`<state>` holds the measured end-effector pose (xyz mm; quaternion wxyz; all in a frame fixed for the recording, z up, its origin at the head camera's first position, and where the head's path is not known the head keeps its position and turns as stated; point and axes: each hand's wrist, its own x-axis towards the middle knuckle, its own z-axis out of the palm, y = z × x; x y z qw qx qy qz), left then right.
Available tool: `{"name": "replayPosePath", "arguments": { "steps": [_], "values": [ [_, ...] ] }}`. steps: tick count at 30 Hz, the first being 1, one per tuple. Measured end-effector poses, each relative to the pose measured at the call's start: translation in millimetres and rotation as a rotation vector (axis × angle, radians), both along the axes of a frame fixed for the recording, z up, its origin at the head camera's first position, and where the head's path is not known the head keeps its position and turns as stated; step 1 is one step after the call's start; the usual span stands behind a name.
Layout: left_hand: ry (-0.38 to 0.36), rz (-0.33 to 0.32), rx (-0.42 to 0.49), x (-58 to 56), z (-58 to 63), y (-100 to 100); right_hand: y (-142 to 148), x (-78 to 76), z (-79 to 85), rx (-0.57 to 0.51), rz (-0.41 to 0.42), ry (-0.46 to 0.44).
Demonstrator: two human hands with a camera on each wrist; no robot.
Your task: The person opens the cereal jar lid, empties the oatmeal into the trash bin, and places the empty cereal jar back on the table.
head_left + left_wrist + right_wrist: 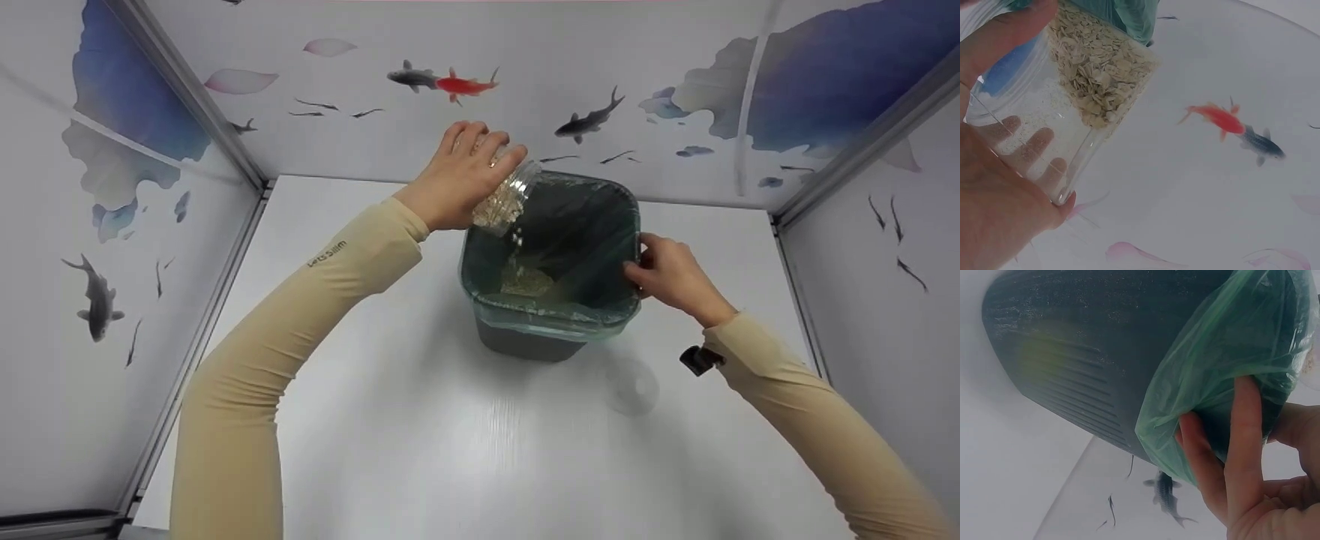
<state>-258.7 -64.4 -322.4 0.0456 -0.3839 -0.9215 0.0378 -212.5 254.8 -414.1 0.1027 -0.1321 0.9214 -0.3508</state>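
Observation:
My left hand grips a clear plastic jar of oat flakes, tipped over the left side of a dark trash bin. Oat flakes have slid toward the jar's mouth in the left wrist view. Some of them drop in a thin stream onto a small pile at the bottom of the bin. A green plastic liner covers the bin's inside and folds over its rim. With thumb and fingers, my right hand holds the bin's right rim and the liner there.
A clear round lid lies on the white table, just in front of the bin to the right. White panels with painted fish and petals enclose the table at the back and both sides.

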Motion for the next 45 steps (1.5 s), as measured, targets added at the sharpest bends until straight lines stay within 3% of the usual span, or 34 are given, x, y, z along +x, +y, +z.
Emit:
{"name": "replayPosePath", "arguments": {
  "steps": [13, 21, 29, 37, 45],
  "values": [
    [-0.007, -0.007, -0.014, 1.0, 2.2, 3.4, 0.3, 1.3, 1.0, -0.029, 0.007, -0.006],
    [0.016, -0.017, -0.012, 1.5, 0.8, 4.5, -0.3, 2.3, 2.3, -0.011, 0.006, 0.0],
    [0.068, -0.034, -0.064, 1.0, -4.2, 5.8, -1.0, 1.3, 1.2, 0.011, 0.006, 0.007],
    [0.073, -0.031, -0.09, 2.1, -5.7, 9.2, -1.4, 1.3, 1.0, 0.021, -0.001, 0.019],
    [0.092, -0.047, -0.073, 2.0, -7.9, 8.8, -2.1, 1.5, 1.4, 0.021, -0.001, 0.024]
  ]
}}
